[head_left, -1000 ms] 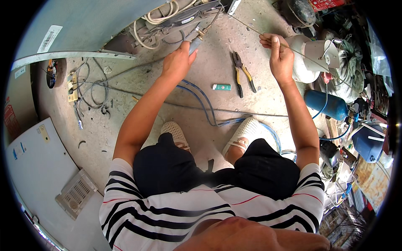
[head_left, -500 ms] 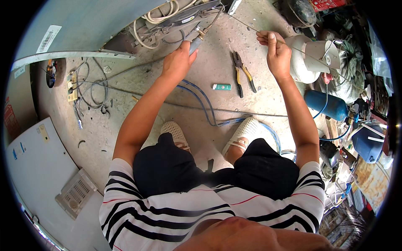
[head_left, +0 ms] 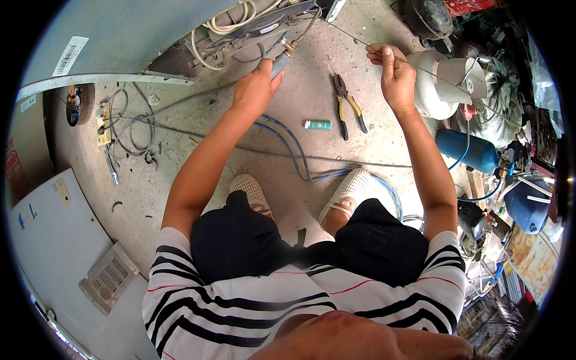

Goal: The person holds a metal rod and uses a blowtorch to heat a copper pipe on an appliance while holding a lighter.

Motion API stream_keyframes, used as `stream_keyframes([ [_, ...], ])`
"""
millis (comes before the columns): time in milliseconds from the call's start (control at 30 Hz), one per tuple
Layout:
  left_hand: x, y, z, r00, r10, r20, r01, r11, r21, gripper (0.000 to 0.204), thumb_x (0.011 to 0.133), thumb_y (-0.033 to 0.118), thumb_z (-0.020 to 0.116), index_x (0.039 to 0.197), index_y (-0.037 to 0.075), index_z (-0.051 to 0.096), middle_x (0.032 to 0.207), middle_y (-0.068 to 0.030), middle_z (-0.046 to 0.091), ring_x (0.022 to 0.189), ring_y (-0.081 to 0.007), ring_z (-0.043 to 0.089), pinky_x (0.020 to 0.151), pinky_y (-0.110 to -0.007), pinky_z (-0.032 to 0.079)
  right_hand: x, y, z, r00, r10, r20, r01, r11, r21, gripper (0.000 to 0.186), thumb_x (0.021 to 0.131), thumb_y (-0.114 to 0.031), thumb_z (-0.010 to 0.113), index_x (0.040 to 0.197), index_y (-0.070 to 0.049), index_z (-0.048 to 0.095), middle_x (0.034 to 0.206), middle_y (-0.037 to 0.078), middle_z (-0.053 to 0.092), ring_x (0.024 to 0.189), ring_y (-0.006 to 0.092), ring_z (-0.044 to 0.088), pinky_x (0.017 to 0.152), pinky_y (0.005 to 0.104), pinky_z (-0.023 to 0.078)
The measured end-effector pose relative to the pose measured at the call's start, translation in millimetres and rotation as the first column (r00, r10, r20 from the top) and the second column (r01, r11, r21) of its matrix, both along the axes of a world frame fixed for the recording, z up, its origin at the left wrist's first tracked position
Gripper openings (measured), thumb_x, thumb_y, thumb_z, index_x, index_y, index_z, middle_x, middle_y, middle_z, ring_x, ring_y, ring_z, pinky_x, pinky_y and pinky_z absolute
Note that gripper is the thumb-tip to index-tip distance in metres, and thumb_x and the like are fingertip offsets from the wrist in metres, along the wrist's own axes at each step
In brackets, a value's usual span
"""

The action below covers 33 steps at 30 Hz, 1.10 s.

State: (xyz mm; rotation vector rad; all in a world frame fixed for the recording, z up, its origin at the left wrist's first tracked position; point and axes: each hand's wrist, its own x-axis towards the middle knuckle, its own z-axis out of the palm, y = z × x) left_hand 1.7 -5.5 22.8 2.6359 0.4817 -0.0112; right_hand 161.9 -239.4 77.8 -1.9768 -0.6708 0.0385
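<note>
Torch (head_left: 279,62) and thin rod (head_left: 348,33), hand-held above a concrete floor (head_left: 192,174)

Item: torch, grey handle, brass fittings, bent metal tube; at 12 o'clock, gripped in the left hand (head_left: 252,90), whose fingertips are largely hidden behind the handle; the tube's far end is lost among dark parts under the grey cabinet (head_left: 138,36), contact cannot be told.

Item: rod, pinched between thumb and fingers of the right hand (head_left: 398,78), between 1 and 2 o'clock; near end slants toward the tube's end, tip hard to make out; far end trails over the white cylinder (head_left: 429,99) at 2 o'clock.

Adjacent, at 1 o'clock: yellow-and-black pliers (head_left: 342,93); green lighter (head_left: 317,125), lying near them.

Outer: blue cylinder (head_left: 468,149), just short of 3 o'clock, hose attached; clutter beyond, dim and cut off by the lens rim; cabinet, between 10 and 11, cropped above.

Markings: barcode label (head_left: 69,56) on the cabinet, at 10 o'clock, characters too small; pale printing on the lighter, illegible; blue stickers (head_left: 27,216) on the white panel (head_left: 66,234), between 8 and 9, likewise; red printing on a case (head_left: 30,144) at 9, cropped.
</note>
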Motion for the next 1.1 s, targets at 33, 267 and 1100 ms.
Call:
stream_keyframes([
  [33, 0, 0, 0, 1.0, -0.002, 0.001, 0.002, 1.0, 0.0, 0.035, 0.094, 0.035, 0.051, 0.107, 0.003, 0.047, 0.08, -0.0224, 0.065, 0.072, -0.0418, 0.062, 0.064, -0.05, 0.047, 0, 0, -1, 1.0, 0.0, 0.001, 0.0, 1.0, 0.002, 0.039, 0.102, -0.023, 0.041, 0.094, 0.005, 0.066, 0.093, 0.01, 0.068, 0.082, 0.0185, 0.069, 0.075, 0.0275, 0.054],
  [267, -1, -1, 2, 1.0, 0.003, -0.008, -0.003, 1.0, -0.003, 0.035, 0.094, 0.035, 0.052, 0.106, 0.003, 0.048, 0.079, -0.0222, 0.065, 0.072, -0.0415, 0.062, 0.063, -0.05, 0.048, 7, -5, -15, 0.992, -0.024, -0.125, 0.039, 0.992, 0.116, 0.042, 0.103, -0.024, 0.04, 0.098, 0.009, 0.064, 0.094, 0.014, 0.069, 0.083, 0.0196, 0.069, 0.077, 0.029, 0.055],
  [1100, 0, 0, -2, 1.0, -0.006, 0.008, 0.006, 0.999, 0.043, 0.033, 0.093, 0.036, 0.052, 0.102, 0.004, 0.049, 0.077, -0.0188, 0.066, 0.069, -0.037, 0.065, 0.062, -0.046, 0.051, 14, -8, -37, 0.751, -0.128, -0.648, 0.409, 0.86, 0.304, 0.041, 0.104, -0.022, 0.032, 0.108, 0.013, 0.053, 0.105, 0.025, 0.064, 0.094, 0.028, 0.066, 0.086, 0.0337, 0.055],
])
